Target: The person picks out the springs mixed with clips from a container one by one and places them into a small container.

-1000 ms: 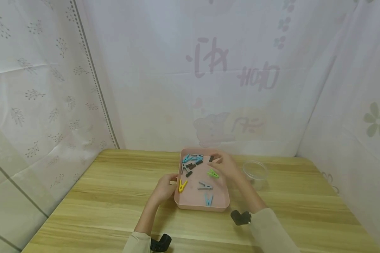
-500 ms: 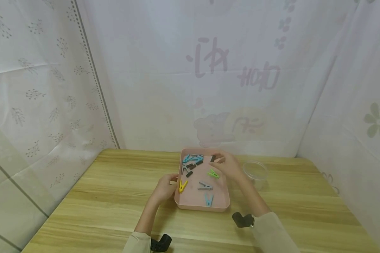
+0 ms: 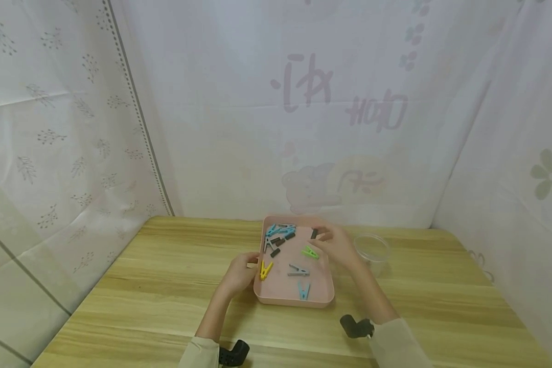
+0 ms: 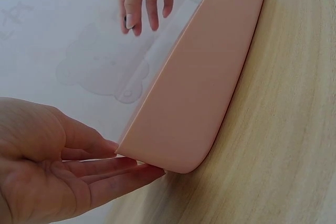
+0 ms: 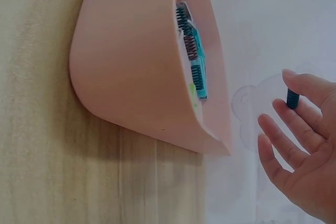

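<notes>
Pink, with rounded corners, the tray (image 3: 294, 302) stands on the wooden bench (image 3: 175, 286), its far end close to the bench's far edge, where a pale patterned curtain (image 3: 221, 112) hangs. For room to move, I read a wide stretch of wood running from the tray's left wall out to the bench's left edge, and more between its near wall and the near side. On the right I have less: a clear round container (image 3: 371, 248) stands near the far edge, just beside the right forearm, with wood beyond it toward the far right corner.

Both hands are occupied. My left hand (image 3: 239, 275) holds the tray at its left side, thumb at the rim and fingers reaching to the outer wall. My right hand (image 3: 338, 244) pinches a dark spring (image 5: 293, 98) between thumb and index finger, the other fingers spread apart; in the head view it sits by the tray's far right corner, and the right wrist view shows it apart from the rim.

Inside the tray, blue clips (image 3: 285, 231) and more dark springs (image 5: 196, 77) bunch toward the far left corner. A yellow clip (image 3: 264, 271) lies just beside the left wall, near the left hand. A green clip (image 3: 310, 252) lies nearest the right hand, with a grey clip (image 3: 298, 271) and a light blue clip (image 3: 303, 290) following toward the near wall.
</notes>
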A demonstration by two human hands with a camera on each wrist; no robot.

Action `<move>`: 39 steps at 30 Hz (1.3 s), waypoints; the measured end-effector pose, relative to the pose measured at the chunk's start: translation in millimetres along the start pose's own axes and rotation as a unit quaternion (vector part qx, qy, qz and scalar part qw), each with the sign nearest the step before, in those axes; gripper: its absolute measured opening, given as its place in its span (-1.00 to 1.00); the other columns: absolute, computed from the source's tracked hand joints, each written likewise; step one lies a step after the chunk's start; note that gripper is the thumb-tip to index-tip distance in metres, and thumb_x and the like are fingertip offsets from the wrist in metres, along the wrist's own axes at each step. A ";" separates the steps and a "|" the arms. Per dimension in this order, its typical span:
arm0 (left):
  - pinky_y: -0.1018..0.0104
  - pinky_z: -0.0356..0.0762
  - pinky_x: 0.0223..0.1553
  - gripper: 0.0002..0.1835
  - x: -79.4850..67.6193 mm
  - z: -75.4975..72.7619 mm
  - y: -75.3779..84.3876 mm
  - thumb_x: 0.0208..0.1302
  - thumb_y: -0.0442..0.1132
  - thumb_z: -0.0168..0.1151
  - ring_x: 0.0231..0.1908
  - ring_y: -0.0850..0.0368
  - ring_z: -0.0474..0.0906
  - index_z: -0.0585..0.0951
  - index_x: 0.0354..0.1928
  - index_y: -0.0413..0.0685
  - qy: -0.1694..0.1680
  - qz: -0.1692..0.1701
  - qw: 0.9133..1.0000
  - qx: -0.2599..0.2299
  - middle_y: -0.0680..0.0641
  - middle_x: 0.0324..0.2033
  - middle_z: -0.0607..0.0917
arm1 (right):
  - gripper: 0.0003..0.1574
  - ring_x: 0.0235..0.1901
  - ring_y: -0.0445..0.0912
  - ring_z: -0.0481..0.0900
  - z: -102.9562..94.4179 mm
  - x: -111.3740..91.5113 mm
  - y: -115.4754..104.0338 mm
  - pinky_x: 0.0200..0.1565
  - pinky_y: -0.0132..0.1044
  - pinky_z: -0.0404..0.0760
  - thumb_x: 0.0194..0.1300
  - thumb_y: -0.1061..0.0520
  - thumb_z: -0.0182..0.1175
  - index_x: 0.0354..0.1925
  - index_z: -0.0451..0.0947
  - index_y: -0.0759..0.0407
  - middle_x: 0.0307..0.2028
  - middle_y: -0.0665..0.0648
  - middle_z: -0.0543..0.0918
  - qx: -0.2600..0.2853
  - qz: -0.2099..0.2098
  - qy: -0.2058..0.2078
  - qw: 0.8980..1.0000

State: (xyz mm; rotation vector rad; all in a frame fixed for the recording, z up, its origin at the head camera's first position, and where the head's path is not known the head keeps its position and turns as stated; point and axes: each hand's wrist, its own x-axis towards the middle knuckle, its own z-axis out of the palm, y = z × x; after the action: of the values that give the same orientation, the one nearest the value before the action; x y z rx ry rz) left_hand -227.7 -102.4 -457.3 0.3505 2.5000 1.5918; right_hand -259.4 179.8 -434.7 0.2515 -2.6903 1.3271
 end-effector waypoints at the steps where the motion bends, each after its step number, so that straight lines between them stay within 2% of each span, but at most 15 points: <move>1: 0.05 0.80 -0.16 -0.53 0.1 -0.1 -0.1 0.44 -0.51 0.11 -0.06 -0.22 0.73 0.47 0.35 -0.53 -0.001 0.000 1.000 -0.003 -0.51 0.15 0.61 | -0.44 0.10 0.29 0.68 0.2 -0.5 0.7 0.10 0.16 0.72 0.40 0.16 0.40 0.29 0.56 0.33 0.20 0.41 0.65 0.004 0.003 0.000 1.000; 13: 0.07 0.81 -0.18 -0.52 2.0 0.8 -1.0 0.46 -0.48 0.14 -0.06 -0.21 0.73 0.47 0.37 -0.52 -0.002 -0.010 1.000 -0.013 -0.49 0.17 0.61 | -0.46 0.10 0.29 0.68 -2.4 -8.5 10.4 0.05 0.14 0.74 0.42 0.14 0.39 0.28 0.58 0.29 0.21 0.40 0.64 0.028 -0.010 0.014 0.999; 26: 0.08 0.81 -0.19 -0.51 3.0 0.8 -2.6 0.42 -0.53 0.12 -0.07 -0.19 0.73 0.46 0.36 -0.53 -0.001 -0.012 1.000 -0.010 -0.50 0.17 0.61 | -0.42 0.16 0.33 0.66 -4.6 -16.9 16.4 0.14 0.23 0.69 0.42 0.11 0.40 0.32 0.58 0.26 0.26 0.40 0.63 0.032 0.010 0.031 0.999; 34: 0.07 0.81 -0.16 -0.53 3.3 0.5 -3.4 0.49 -0.47 0.11 -0.08 -0.19 0.74 0.46 0.38 -0.51 -0.004 -0.005 1.000 -0.007 -0.49 0.17 0.61 | -0.44 0.08 0.31 0.69 -4.3 -23.2 18.8 0.07 0.20 0.73 0.42 0.15 0.39 0.30 0.58 0.31 0.14 0.43 0.69 0.041 -0.008 0.047 0.998; 39: 0.06 0.81 -0.15 -0.51 2.6 -0.1 -3.4 0.45 -0.51 0.09 -0.06 -0.19 0.73 0.44 0.39 -0.52 -0.004 -0.009 1.000 -0.011 -0.50 0.19 0.59 | -0.46 0.07 0.33 0.70 -3.1 -25.7 22.0 0.05 0.18 0.74 0.41 0.14 0.41 0.28 0.60 0.29 0.14 0.42 0.69 0.041 -0.008 0.061 0.997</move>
State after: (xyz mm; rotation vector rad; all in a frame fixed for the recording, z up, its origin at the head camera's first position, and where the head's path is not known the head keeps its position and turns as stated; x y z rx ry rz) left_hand -230.6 -103.2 -460.3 0.3289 2.4704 1.6070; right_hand -238.7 197.8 -454.7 0.1930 -2.5331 1.4038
